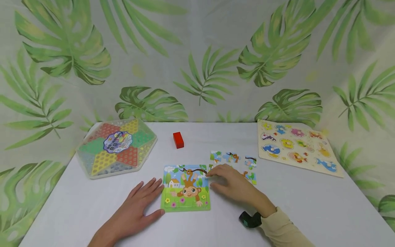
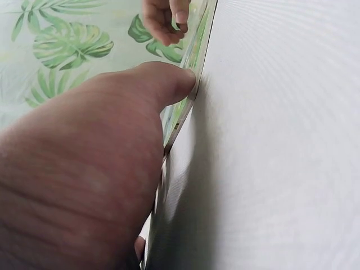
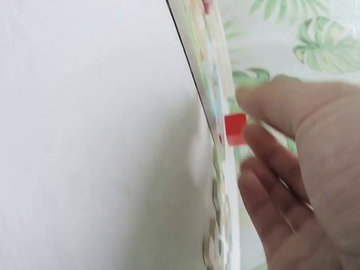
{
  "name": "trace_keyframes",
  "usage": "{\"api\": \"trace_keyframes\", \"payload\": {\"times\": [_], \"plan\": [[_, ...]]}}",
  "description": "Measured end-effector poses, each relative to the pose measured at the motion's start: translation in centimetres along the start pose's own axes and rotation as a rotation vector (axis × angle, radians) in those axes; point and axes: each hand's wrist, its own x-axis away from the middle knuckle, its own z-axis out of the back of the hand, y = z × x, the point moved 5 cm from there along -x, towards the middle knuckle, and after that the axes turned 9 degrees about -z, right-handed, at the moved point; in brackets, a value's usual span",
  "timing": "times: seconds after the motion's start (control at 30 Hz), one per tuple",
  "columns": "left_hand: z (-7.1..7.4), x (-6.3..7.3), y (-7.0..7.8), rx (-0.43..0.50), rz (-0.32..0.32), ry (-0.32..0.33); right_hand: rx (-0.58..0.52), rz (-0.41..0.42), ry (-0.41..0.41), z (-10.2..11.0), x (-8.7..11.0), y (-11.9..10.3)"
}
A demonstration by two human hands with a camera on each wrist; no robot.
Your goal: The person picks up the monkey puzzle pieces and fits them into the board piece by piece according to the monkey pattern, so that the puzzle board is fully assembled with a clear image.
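A monkey jigsaw puzzle (image 1: 186, 204) in a green-edged tray lies at the front middle of the table, its picture showing a monkey hanging from a branch. My left hand (image 1: 139, 206) lies flat along its left side, fingers spread, thumb at the lower left corner. In the left wrist view the thumb (image 2: 180, 84) presses the tray's edge. Over the puzzle's upper right edge hovers my right hand (image 1: 234, 183), fingers loosely bent. The right wrist view shows a gap between its thumb and fingers, with nothing held. Loose puzzle pieces (image 1: 232, 157) lie beyond and partly under that hand.
A red block (image 1: 178, 140) lies behind the puzzle. At the back left is a hexagonal Chinese checkers box (image 1: 117, 147); at the back right, a wooden sea-animal peg board (image 1: 296, 147). A dark device (image 1: 250, 219) is by the right cuff. Leaf-patterned cloth (image 1: 200, 68) hangs behind.
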Motion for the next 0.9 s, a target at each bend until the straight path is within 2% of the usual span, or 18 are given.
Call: {"api": "trace_keyframes", "payload": {"times": [0.1,0.23,0.57,0.73,0.9], "plan": [[0.0,-0.2,0.0,0.016,0.018,-0.014,0.074,-0.032,0.108,1.0,-0.1,0.7],[0.0,-0.2,0.1,0.030,0.028,-0.014,0.126,-0.079,0.175,1.5,-0.2,1.6],[0.2,-0.1,0.1,0.023,0.005,0.029,0.181,-0.124,0.153,1.2,-0.4,2.3],[0.2,-0.1,0.1,0.036,0.016,0.018,0.186,-0.109,0.165,1.2,-0.5,2.2],[0.1,-0.2,0.2,0.030,0.009,0.032,0.198,-0.096,0.173,1.1,-0.6,2.3]]}}
